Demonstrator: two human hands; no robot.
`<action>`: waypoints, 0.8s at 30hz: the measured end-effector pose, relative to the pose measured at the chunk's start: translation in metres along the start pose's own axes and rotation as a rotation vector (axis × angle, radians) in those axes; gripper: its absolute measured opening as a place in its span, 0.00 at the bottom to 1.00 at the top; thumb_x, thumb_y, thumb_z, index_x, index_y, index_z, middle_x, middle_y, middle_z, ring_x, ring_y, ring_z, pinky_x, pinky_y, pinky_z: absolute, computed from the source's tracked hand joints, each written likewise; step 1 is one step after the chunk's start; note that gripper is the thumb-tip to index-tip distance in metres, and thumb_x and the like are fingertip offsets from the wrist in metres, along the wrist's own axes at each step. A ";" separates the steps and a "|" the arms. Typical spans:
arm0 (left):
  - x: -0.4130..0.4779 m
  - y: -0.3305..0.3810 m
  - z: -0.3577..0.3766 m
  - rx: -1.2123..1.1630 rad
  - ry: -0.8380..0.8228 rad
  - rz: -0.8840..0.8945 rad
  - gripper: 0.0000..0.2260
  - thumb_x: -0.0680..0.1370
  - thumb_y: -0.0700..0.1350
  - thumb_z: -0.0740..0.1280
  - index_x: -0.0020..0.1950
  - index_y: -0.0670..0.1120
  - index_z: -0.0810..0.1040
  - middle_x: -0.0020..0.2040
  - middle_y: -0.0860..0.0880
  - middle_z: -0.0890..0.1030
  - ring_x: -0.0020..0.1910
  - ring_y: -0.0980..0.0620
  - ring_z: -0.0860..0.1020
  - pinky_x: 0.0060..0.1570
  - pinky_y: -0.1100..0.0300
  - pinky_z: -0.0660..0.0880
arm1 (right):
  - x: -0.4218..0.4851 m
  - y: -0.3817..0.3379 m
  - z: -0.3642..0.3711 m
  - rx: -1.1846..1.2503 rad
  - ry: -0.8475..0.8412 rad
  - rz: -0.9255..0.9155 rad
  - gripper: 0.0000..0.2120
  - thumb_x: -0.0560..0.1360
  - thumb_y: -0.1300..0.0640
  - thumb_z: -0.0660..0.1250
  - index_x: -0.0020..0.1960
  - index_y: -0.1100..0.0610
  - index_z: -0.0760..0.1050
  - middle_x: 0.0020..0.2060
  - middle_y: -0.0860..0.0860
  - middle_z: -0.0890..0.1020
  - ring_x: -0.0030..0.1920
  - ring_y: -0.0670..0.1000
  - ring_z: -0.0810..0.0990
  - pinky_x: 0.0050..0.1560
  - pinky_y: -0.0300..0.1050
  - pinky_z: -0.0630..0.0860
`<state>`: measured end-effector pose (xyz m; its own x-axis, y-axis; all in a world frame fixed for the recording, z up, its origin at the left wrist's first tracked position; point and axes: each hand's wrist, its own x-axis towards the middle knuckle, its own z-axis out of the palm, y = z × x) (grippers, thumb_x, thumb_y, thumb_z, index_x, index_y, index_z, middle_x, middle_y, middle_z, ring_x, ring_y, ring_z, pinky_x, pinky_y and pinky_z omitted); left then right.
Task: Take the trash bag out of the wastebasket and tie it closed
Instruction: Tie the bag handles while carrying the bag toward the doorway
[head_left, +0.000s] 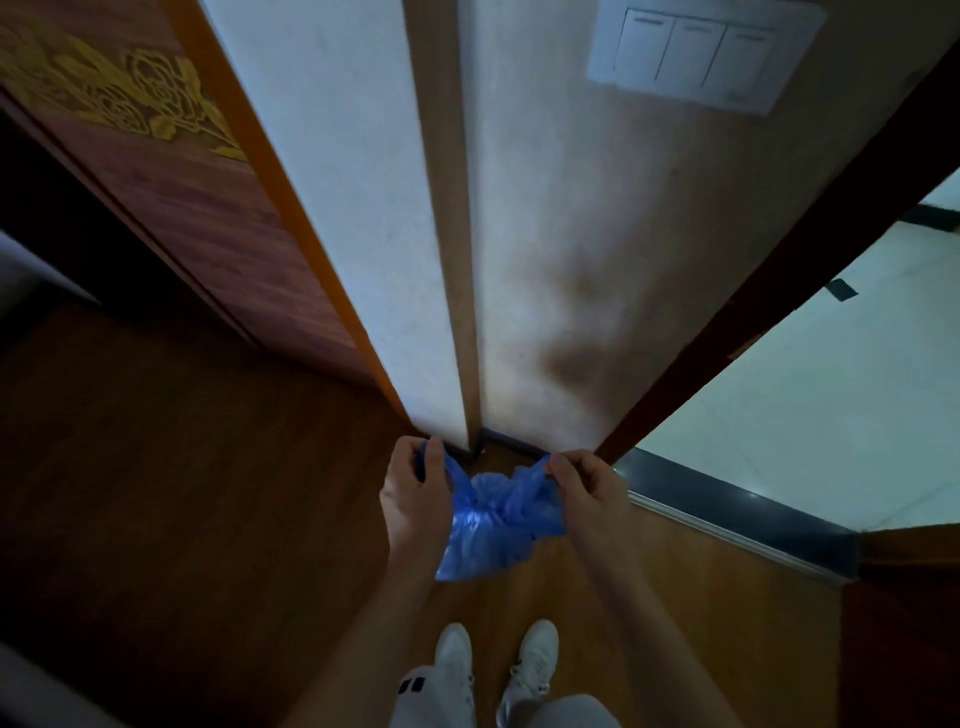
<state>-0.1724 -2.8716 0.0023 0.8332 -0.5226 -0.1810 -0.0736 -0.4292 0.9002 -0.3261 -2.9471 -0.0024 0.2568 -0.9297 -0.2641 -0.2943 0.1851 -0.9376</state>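
**A:** ok so the blue trash bag (493, 519) is out, no wastebasket anywhere I can see. It hangs over the wood floor (182, 493), just above the white shoes (493, 670), near the wall corner (470, 364).

**B:** yeah, left hand (415, 499) is closed on one ear of the bag, right hand (587, 488) pinches the other, both pulled apart.

**A:** knot looks half done to me. I'd say pull both ears evenly, cross them again, snug it low against the bunched neck so nothing slips.
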 end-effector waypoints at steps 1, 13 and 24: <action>0.000 -0.004 0.004 0.006 0.007 -0.008 0.10 0.82 0.48 0.62 0.42 0.47 0.74 0.34 0.50 0.76 0.33 0.60 0.76 0.33 0.67 0.71 | 0.002 0.007 -0.001 -0.039 -0.018 -0.026 0.07 0.80 0.56 0.65 0.45 0.51 0.81 0.37 0.47 0.83 0.40 0.46 0.81 0.41 0.42 0.77; 0.045 -0.105 0.086 0.113 -0.010 0.177 0.03 0.78 0.45 0.68 0.44 0.49 0.79 0.35 0.52 0.80 0.35 0.55 0.79 0.36 0.67 0.73 | 0.089 0.108 0.027 -0.240 0.012 -0.061 0.03 0.83 0.53 0.60 0.52 0.51 0.69 0.36 0.47 0.76 0.33 0.44 0.78 0.30 0.37 0.73; 0.125 -0.228 0.187 0.150 -0.075 0.205 0.05 0.76 0.40 0.72 0.41 0.44 0.78 0.31 0.57 0.75 0.34 0.69 0.76 0.34 0.77 0.68 | 0.163 0.253 0.081 -0.230 0.170 -0.019 0.04 0.81 0.55 0.64 0.49 0.55 0.70 0.36 0.44 0.74 0.34 0.41 0.74 0.35 0.32 0.71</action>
<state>-0.1541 -2.9772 -0.2995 0.7499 -0.6606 -0.0349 -0.3215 -0.4100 0.8535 -0.2836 -3.0264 -0.3009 0.1120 -0.9759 -0.1871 -0.4972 0.1080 -0.8609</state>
